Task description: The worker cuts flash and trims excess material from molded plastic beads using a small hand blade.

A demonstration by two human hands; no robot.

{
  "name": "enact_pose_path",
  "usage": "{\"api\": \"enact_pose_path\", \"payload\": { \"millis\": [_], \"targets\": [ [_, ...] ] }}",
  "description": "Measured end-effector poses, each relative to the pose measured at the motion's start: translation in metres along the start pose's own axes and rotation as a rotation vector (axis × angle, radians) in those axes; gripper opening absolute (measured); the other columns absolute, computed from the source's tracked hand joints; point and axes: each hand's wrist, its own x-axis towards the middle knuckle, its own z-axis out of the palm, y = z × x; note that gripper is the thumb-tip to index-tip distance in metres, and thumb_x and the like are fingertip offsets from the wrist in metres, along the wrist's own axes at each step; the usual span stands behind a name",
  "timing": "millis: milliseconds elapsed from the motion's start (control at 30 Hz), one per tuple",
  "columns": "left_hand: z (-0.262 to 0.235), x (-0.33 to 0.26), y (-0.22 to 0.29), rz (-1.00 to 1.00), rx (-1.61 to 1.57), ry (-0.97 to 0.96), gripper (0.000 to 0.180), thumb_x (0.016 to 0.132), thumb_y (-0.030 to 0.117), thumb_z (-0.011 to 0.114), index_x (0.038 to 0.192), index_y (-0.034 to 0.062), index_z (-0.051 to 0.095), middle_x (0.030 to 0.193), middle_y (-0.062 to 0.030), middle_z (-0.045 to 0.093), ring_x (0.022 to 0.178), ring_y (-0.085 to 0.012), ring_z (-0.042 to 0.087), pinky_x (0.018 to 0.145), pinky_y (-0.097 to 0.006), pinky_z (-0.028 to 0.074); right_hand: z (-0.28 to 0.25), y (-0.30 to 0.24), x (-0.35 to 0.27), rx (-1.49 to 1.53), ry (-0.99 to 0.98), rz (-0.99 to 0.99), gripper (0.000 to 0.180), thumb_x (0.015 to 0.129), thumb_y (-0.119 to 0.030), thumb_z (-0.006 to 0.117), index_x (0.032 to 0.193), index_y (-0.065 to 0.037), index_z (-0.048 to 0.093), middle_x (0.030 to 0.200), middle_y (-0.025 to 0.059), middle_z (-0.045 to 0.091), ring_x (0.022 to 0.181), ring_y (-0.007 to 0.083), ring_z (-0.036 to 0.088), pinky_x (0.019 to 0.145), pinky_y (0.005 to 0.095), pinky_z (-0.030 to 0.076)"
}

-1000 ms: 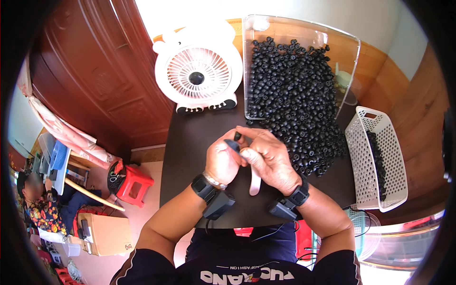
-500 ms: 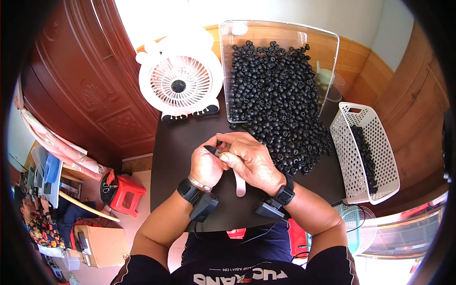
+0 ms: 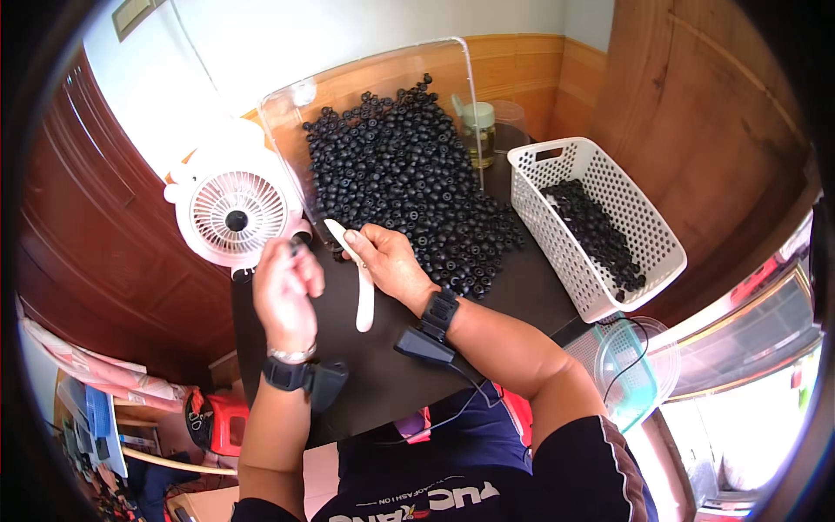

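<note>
My right hand (image 3: 390, 261) is closed around a slim white flat tool (image 3: 365, 300), thumb pressed along it. One end sticks up past the thumb toward the black pieces, and the rounded end hangs down over the table. To its left, my left hand (image 3: 290, 291) is raised, blurred by motion, with curled fingers. Something small and dark shows at its fingertips; its exact shape is smeared. Just beyond both hands lies a heap of small round black pieces with holes (image 3: 391, 174), spilling from a clear plastic bin (image 3: 474, 74) tipped toward me onto the dark table (image 3: 383, 374).
A white animal-shaped fan (image 3: 235, 217) stands at the left, close to my left hand. At the right is a white perforated basket (image 3: 557, 261) with black pieces inside. Behind the bin stands a lidded jar (image 3: 479, 135). A red stool (image 3: 228, 431) is at the lower left.
My hands have parted: the left moved away leftward, and the right keeps the white tool, now more exposed. The view has turned, so the basket shows nearer the middle.
</note>
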Motion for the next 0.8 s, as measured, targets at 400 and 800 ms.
{"api": "enact_pose_path", "payload": {
  "millis": [400,800],
  "targets": [
    [0.184,0.023,-0.001,-0.201,0.154,-0.617,0.024,0.093,0.024,0.047,0.095,0.0027,0.058,0.067,-0.0039,0.056,0.056,-0.0117,0.055,0.050,-0.022,0.042,-0.016,0.037,0.015,0.270,0.011,-0.133,0.032,0.096,-0.036,0.049,0.085,-0.008,0.058,0.065,-0.0015,0.052,0.062,0.0114,0.049,0.058,0.0271,0.040],
    [-0.043,0.038,-0.033,-0.432,0.763,-0.241,0.021,0.085,0.024,0.054,0.084,0.0033,0.059,0.061,-0.0033,0.056,0.048,-0.0117,0.053,0.043,-0.023,0.039,-0.052,0.002,0.037,0.286,0.279,-0.008,0.032,0.094,-0.032,0.053,0.083,-0.004,0.061,0.069,0.0024,0.061,0.060,0.0082,0.054,0.055,0.0234,0.043]
  ]
}}
